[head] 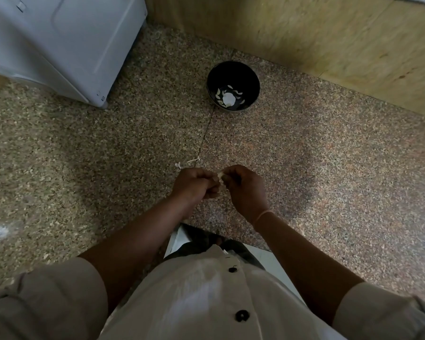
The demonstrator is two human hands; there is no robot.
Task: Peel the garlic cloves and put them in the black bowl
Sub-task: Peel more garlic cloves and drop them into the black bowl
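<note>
Both hands meet over the speckled granite counter [304, 168], fingers curled inward. The left hand [194, 184] and the right hand [243, 186] pinch one small pale garlic clove [220, 179] between their fingertips; it shows only as a blurred white bit in the gap between them. Two thin scraps of garlic skin [193, 161] lie on the counter just beyond the left hand. The black bowl [233, 85] stands well apart, farther back near the yellowish wall [329, 45], holding several pale cloves or peel pieces. A white appliance [59, 45] sits at the far left.
</note>
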